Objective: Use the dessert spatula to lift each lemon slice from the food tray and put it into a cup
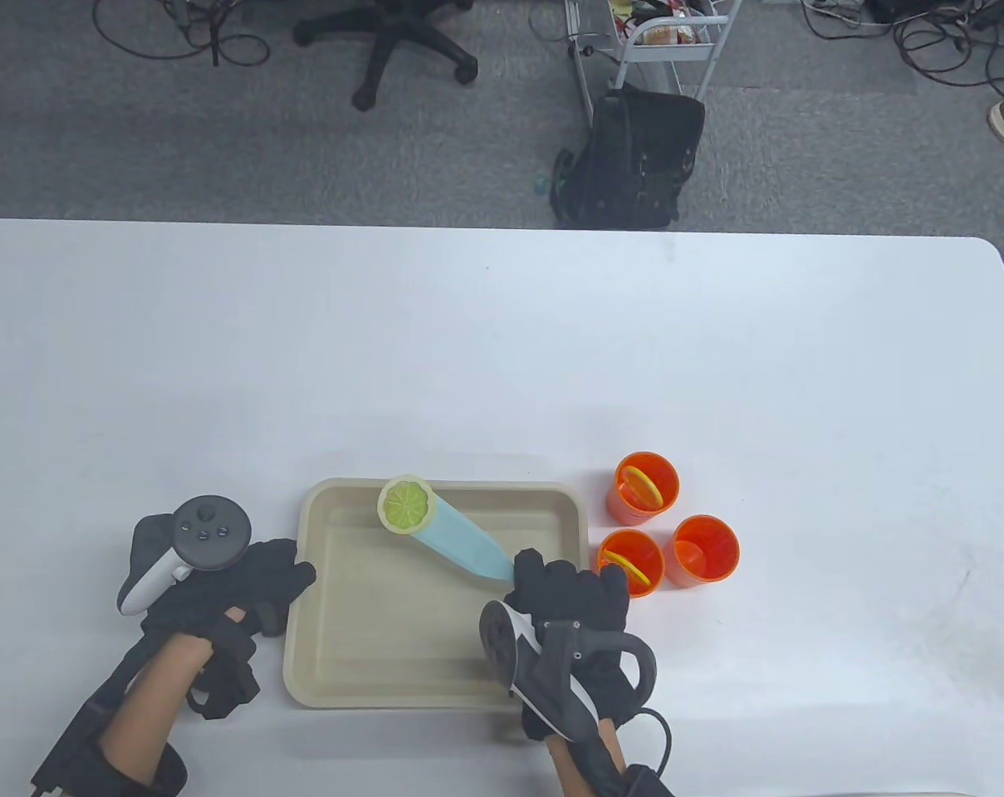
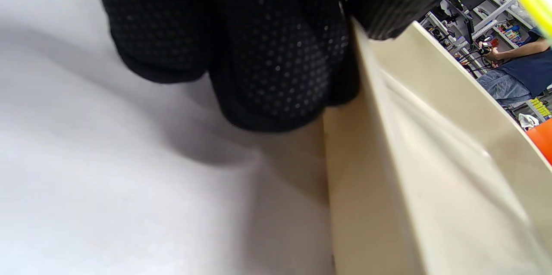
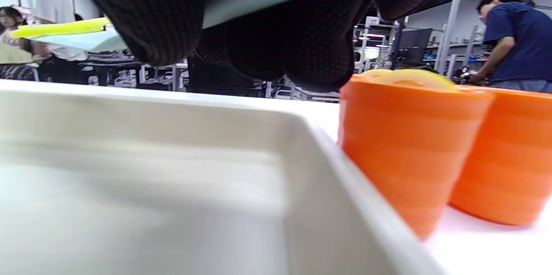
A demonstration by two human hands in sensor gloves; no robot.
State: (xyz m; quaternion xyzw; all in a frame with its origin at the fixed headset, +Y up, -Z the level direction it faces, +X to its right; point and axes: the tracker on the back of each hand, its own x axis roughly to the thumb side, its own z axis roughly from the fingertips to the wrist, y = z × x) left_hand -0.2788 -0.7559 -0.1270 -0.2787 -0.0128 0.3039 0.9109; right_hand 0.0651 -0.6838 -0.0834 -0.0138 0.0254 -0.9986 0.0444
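Gripping the handle of the pale blue plastic dessert spatula (image 1: 460, 540) with curled fingers of the black-gloved right hand (image 1: 570, 602), blade raised over the beige rectangular food tray (image 1: 369, 697). Carrying a round yellow-green lemon slice (image 1: 404, 505) flat on the blade tip, above the tray's far left corner. Resting the black-gloved left hand (image 1: 232, 585) on the white table (image 1: 502, 349), fingers relaxed, fingertips touching the tray's left rim. Standing just right of the tray: three orange plastic cups (image 1: 701, 550), two holding yellow slices.

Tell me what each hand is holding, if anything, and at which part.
The right hand grips the dessert spatula by its handle end; a lemon slice lies on its blade. The left hand holds nothing, touching the food tray.
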